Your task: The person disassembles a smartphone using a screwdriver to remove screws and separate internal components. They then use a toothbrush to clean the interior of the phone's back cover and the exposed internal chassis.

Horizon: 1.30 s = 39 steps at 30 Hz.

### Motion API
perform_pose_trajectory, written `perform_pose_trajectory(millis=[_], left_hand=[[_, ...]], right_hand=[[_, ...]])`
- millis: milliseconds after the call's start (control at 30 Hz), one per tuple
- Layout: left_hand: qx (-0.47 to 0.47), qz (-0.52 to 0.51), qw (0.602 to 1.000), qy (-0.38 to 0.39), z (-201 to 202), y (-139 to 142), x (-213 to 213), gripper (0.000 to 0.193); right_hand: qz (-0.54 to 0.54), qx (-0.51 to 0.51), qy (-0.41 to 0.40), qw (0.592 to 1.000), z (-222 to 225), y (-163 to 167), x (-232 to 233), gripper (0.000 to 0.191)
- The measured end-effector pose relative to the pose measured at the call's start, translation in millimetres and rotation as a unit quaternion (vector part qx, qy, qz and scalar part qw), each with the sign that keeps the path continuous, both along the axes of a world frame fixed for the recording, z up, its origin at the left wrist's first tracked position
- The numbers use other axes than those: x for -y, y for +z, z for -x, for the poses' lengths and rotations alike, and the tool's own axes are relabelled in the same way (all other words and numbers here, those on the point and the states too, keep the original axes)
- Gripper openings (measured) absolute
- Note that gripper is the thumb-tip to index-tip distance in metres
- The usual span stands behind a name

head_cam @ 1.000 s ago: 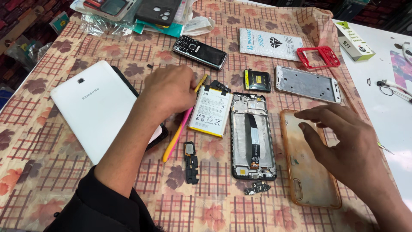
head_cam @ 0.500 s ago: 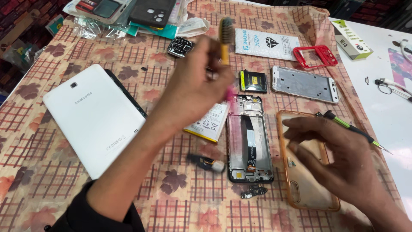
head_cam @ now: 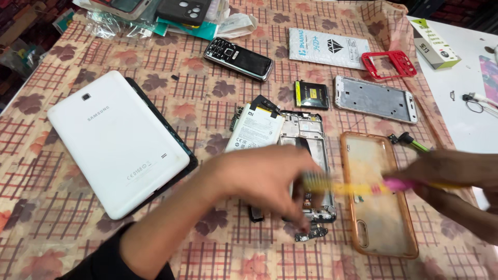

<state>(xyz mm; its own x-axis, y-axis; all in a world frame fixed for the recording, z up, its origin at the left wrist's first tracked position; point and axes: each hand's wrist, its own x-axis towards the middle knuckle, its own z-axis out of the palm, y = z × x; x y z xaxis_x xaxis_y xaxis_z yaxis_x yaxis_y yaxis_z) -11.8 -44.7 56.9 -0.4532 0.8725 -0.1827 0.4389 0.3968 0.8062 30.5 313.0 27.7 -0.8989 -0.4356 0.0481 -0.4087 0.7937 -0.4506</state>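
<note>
My left hand (head_cam: 262,181), blurred, hovers over the lower end of an opened phone (head_cam: 310,136), fingers pointing down near a small loose board (head_cam: 312,234). It holds nothing that I can make out. My right hand (head_cam: 448,173) grips the pink handle of a yellow brush (head_cam: 358,187). The brush lies across a clear orange-rimmed phone case (head_cam: 381,218), bristles beside my left hand. A white battery (head_cam: 255,129) leans on the phone's left side.
A white tablet (head_cam: 116,140) lies to the left. Behind are a keypad phone (head_cam: 238,58), a small black battery (head_cam: 311,94), a silver phone frame (head_cam: 374,98), a red frame (head_cam: 389,63) and a white packet (head_cam: 329,46). A green screwdriver (head_cam: 413,141) lies by the case.
The brush has passed from my raised left hand to my right hand. My left hand has dropped down over the phone's lower end.
</note>
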Motion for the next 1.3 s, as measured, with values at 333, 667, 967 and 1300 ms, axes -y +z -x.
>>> perform_pose_trajectory(millis=[333, 667, 967, 1300], left_hand=[[-0.178, 0.062, 0.980, -0.062, -23, -31, -17, 0.049], [-0.169, 0.073, 0.982, -0.036, -26, -28, -18, 0.011], [-0.183, 0.072, 0.980, -0.031, -26, -25, -20, 0.008], [-0.175, 0.060, 0.982, -0.029, -26, -28, -20, 0.007]], right_hand=[[-0.097, 0.262, 0.131, 0.951, 25, 3, -38, 0.036], [0.032, 0.291, 0.201, 0.935, 26, 5, -1, 0.039], [-0.055, 0.338, 0.080, 0.936, 25, 0, -1, 0.041], [0.045, 0.301, 0.226, 0.925, 25, -4, -8, 0.043]])
